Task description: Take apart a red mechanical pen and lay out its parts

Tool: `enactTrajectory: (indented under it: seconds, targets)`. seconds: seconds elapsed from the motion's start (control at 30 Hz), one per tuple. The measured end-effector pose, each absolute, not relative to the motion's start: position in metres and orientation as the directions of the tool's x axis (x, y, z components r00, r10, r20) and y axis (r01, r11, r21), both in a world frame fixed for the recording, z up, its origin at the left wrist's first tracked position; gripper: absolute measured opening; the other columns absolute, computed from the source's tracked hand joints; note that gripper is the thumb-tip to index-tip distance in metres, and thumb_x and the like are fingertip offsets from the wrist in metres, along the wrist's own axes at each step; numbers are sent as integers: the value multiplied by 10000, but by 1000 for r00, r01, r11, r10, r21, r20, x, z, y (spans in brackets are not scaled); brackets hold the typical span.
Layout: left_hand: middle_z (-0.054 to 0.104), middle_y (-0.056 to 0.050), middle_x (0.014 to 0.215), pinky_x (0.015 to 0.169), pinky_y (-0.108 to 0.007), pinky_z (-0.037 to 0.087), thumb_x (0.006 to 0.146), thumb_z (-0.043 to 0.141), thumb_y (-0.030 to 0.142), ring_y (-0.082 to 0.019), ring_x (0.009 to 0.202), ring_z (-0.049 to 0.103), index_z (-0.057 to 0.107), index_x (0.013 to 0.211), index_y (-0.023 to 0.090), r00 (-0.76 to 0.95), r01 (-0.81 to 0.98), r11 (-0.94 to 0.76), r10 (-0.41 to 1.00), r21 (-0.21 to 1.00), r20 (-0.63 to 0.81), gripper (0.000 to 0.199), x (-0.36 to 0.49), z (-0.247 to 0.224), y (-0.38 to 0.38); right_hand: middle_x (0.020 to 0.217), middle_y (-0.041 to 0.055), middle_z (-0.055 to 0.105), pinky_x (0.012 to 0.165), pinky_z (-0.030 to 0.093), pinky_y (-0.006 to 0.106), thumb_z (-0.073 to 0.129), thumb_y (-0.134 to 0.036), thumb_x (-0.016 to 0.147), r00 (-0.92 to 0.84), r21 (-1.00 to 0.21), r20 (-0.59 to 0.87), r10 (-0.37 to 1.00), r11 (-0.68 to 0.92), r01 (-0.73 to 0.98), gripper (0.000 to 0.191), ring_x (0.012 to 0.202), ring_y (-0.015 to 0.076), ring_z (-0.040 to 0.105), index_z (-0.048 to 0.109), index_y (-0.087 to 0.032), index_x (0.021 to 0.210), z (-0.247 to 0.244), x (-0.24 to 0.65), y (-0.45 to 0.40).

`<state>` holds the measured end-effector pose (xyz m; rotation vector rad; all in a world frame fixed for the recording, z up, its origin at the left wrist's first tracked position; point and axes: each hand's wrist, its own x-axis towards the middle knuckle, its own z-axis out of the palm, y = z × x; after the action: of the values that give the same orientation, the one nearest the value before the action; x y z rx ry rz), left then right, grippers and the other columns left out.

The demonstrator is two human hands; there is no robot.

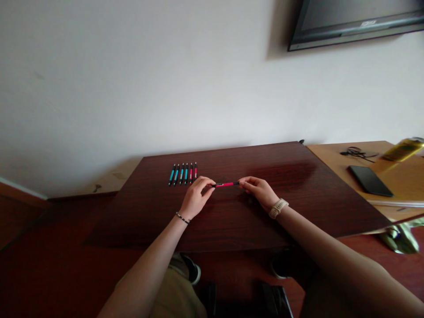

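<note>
A pink and black pen is held level above the dark wooden table. My left hand pinches its left end between thumb and fingers. At the opposite end, my right hand grips the tip in a pinch. Behind my left hand lies a row of several pens side by side: blue and black pens on the left, and two pink and black pens on the right. My left fingers partly cover the lower ends of the pink ones.
To the right, a lighter wooden table bears a black phone-like slab, a dark cable and a yellow can. A wall-mounted screen hangs at upper right. The white wall stands behind the table.
</note>
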<state>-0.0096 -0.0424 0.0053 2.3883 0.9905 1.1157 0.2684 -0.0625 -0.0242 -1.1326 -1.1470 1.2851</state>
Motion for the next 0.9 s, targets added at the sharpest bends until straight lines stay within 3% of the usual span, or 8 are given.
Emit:
enactTrajectory:
  seconds: [0.43, 0.67, 0.9]
  targets:
    - [719, -51, 1089, 850, -336, 553, 1031, 593, 238, -181, 941, 686, 666, 1162, 233, 403, 495, -644, 765, 583, 503, 149, -9, -1, -41, 874, 44, 722, 660, 412, 291, 857, -561, 742, -29, -995, -9, 1000, -12, -97, 456, 693, 135, 518, 774, -178, 974, -22, 268, -65]
    - [702, -32, 1002, 844, -337, 547, 986, 613, 153, -171, 890, 676, 652, 1095, 221, 395, 505, -653, 756, 565, 521, 134, -9, 1, -41, 876, 41, 722, 641, 394, 281, 847, -554, 760, -31, -993, -12, 999, -15, -117, 446, 683, 129, 510, 767, -179, 988, -24, 269, -64]
    - [698, -32, 1015, 839, -324, 548, 1002, 628, 215, -165, 885, 672, 643, 1111, 223, 399, 490, -660, 751, 570, 526, 111, -10, 2, -41, 866, 37, 717, 628, 385, 281, 841, -561, 767, -29, -994, -12, 1000, -15, -112, 447, 673, 128, 505, 766, -182, 992, -26, 269, -64]
